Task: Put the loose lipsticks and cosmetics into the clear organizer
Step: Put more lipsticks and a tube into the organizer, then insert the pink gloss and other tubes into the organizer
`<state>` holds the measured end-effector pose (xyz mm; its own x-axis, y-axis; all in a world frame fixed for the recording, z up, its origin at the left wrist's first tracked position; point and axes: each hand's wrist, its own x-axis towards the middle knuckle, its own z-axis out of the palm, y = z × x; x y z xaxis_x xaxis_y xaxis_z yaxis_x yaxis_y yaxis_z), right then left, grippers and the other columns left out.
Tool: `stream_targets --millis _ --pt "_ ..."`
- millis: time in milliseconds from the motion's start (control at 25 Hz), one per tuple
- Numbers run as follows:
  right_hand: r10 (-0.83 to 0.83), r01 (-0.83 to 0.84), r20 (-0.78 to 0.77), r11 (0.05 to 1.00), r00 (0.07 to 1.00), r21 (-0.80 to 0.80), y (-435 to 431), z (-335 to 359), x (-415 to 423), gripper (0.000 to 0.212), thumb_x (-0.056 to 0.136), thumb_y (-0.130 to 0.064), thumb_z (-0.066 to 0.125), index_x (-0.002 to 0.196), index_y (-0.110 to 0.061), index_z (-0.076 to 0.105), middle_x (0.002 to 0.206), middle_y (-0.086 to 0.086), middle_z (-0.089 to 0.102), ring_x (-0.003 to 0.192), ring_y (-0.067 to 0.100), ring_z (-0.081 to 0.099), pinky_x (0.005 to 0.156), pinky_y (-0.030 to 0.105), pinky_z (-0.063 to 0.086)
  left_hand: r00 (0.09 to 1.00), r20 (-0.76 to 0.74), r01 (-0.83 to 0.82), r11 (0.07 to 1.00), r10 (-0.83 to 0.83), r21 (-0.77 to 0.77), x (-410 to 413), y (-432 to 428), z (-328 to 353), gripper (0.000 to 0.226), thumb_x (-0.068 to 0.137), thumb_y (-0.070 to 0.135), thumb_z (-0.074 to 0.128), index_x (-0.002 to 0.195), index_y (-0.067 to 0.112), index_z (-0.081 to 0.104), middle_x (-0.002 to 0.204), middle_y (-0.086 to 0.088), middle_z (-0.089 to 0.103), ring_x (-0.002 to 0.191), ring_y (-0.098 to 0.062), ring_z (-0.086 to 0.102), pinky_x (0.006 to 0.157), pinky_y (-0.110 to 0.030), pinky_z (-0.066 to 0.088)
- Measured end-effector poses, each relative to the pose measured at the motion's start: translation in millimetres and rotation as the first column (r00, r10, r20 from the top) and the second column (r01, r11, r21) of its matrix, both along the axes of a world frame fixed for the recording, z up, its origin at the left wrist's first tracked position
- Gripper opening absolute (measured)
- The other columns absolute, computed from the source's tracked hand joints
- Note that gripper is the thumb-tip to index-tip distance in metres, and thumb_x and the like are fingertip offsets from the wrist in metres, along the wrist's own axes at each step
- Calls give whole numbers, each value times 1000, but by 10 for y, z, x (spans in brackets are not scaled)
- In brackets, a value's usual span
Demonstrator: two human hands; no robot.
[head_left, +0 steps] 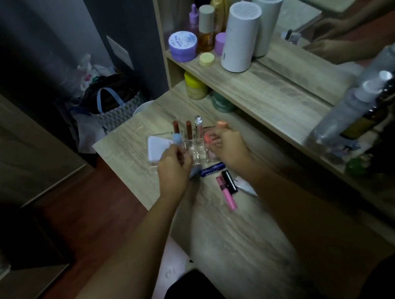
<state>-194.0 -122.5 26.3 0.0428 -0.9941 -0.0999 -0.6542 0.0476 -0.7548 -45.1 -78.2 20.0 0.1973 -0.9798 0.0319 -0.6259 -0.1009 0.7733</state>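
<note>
The clear organizer stands on the wooden table, with two brown lipsticks and a silver-capped tube upright in its back slots. A white compact rests at its left end. My left hand grips a tube with a pale blue cap over the organizer's left part. My right hand is closed on an orange-pink item over its right part. Loose on the table nearer me lie a blue tube, a black lipstick and a pink lip gloss.
A raised shelf along the right carries a white cylinder, purple jars, bottles and spray bottles, with a mirror behind. A yellow-lidded jar and a green jar stand under it. Bags lie on the floor at left.
</note>
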Motion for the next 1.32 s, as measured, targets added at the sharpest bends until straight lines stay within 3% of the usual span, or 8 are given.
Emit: stream_targets --millis 120,240,400,680,880,960,1120,1320 --pt "-51 51 -79 999 996 3 353 -114 -346 22 86 -7 63 107 -8 68 102 11 73 80 11 62 70 18 54 946 57 315 947 -319 61 -269 356 -144 12 87 14 59 87 4 65 86 -16 63 77 -25 57 68 -30 41" --pt "-71 85 -219 995 973 55 745 -257 -689 20 88 -8 58 106 -6 68 106 14 71 93 23 66 86 33 54 803 178 539 820 -569 192 -513 678 -287 27 92 26 54 112 12 66 105 -16 58 95 -27 56 83 -28 38" --pt "83 -50 -206 986 975 160 1071 -320 -865 22 83 -12 67 101 0 68 101 19 67 92 31 64 83 35 50 845 171 475 858 -507 195 -543 913 -372 31 93 29 54 116 13 66 114 -15 53 98 -25 57 86 -23 39" --pt "38 -12 -362 997 931 74 1417 -403 -703 24 83 -18 64 106 -9 65 102 10 70 91 25 65 78 27 49 943 147 269 944 -298 191 -435 1078 -432 31 87 32 63 106 8 60 105 -14 54 82 -22 55 72 -28 44" --pt "-264 283 -112 935 958 212 1482 -423 -652 20 83 -19 62 96 -8 71 87 10 73 69 18 63 58 19 43 989 54 112 936 -138 334 -587 798 -413 37 78 28 73 102 5 58 102 -14 63 91 -28 60 77 -34 47" --pt "-397 328 131 871 908 365 1458 -428 -648 19 85 -13 60 99 -4 69 92 11 73 66 11 60 54 19 44 992 18 105 910 -122 400 -545 742 -416 30 76 23 74 98 6 62 92 -13 68 82 -25 62 71 -30 46" --pt "-503 176 575 830 645 529 1345 -257 -585 21 91 -1 51 108 -12 57 94 6 68 74 14 66 57 24 56 933 -359 157 870 23 467 -267 665 -259 13 77 11 71 88 14 64 68 1 58 62 -13 54 53 -19 46" --pt "-415 20 670 858 615 513 819 77 -290 15 96 -10 45 102 -15 58 101 17 61 84 26 61 73 37 53 747 -661 205 918 77 339 209 251 199 25 86 2 55 98 24 54 86 -7 61 75 -22 59 65 -30 48"
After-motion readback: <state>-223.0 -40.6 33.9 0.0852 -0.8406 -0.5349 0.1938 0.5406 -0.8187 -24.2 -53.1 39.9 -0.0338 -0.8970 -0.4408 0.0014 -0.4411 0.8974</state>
